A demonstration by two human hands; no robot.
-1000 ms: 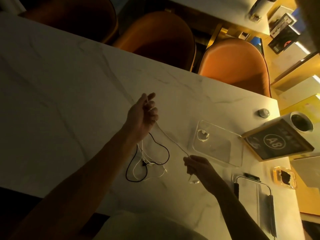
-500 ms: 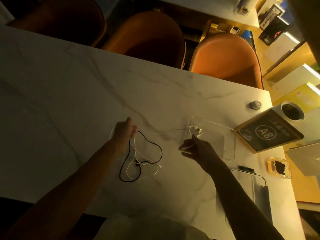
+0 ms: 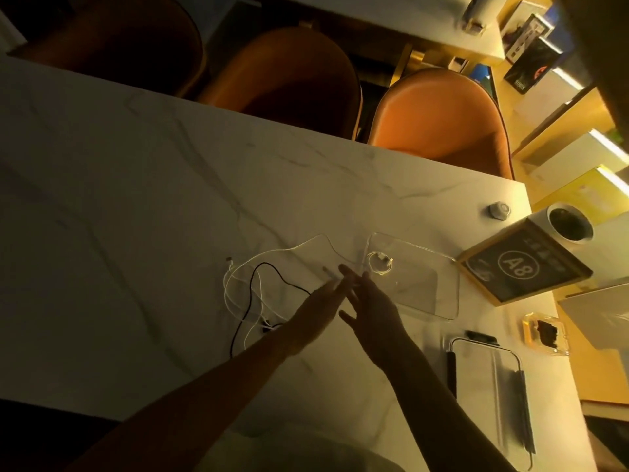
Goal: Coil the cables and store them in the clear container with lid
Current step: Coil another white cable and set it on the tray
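Both hands meet over the marble desk [image 3: 136, 199] just below frame centre. The left hand [image 3: 316, 308] reaches in from 7 o'clock with fingers extended toward 1 o'clock. The right hand [image 3: 371, 308] reaches in from 5 o'clock with fingers spread toward 11 o'clock. The fingertips of both hands converge on a white cable [image 3: 306, 247]; motion blur prevents confirming whether either hand pinches it.

That white cable runs as one long arc. Its long axis lies roughly 9 to 3 o'clock, rising from the loose pile to a crest at 12 o'clock of the hands, then dropping to the fingertips.

The loose pile lies at 9 o'clock of the hands. It consists of a black cable [image 3: 272, 270], looping from 12 to 6 o'clock, tangled with further white cables [image 3: 228, 287]. One white connector end points toward 11 o'clock.

The clear container [image 3: 439, 301] sits at 2 o'clock of the hands, lid off, long axis running 10 to 4 o'clock. One coiled white cable [image 3: 378, 264] lies inside its 10 o'clock corner.

The lid [image 3: 490, 376] lies flat at 4 o'clock of the hands, long axis 12 to 6 o'clock. A framed sign marked A8 [image 3: 520, 267] stands at 3 o'clock of the container.
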